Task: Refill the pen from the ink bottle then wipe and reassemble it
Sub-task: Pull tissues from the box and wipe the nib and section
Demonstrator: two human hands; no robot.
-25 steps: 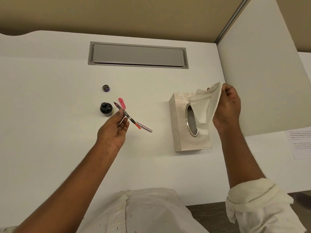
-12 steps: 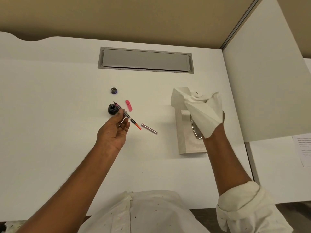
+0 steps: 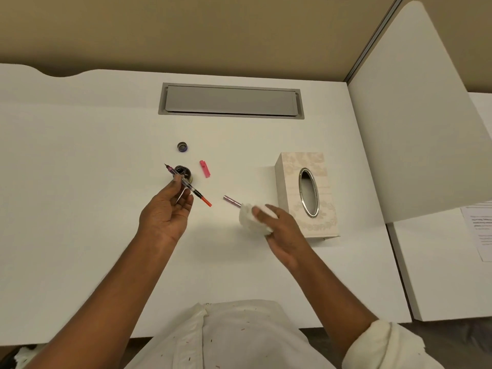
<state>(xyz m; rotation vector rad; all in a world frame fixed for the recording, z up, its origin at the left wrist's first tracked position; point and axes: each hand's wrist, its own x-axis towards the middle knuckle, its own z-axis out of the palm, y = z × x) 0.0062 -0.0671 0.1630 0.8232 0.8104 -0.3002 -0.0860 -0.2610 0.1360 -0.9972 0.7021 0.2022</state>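
Observation:
My left hand [image 3: 166, 211] pinches the pen's inner part [image 3: 187, 185], a thin clear tube with the nib pointing up-left and an orange end pointing down-right. It hovers over the open ink bottle [image 3: 184, 172]. My right hand [image 3: 279, 230] holds a crumpled white tissue [image 3: 251, 218] low above the desk, just right of the purple pen barrel [image 3: 232, 201] lying there. The bottle's cap [image 3: 182, 147] sits behind the bottle. A pink pen cap [image 3: 204, 168] lies to the bottle's right.
A pale tissue box [image 3: 306, 193] with an oval opening stands at the right. A grey cable hatch [image 3: 231, 100] is set in the white desk [image 3: 80, 161] at the back. A white divider panel [image 3: 410, 115] rises on the right, with a printed sheet [image 3: 479, 230] beyond it.
My right hand pulled a tissue free of the box, bunched it up and brought it down and left toward the purple barrel. My left hand kept the pen part by the ink bottle.

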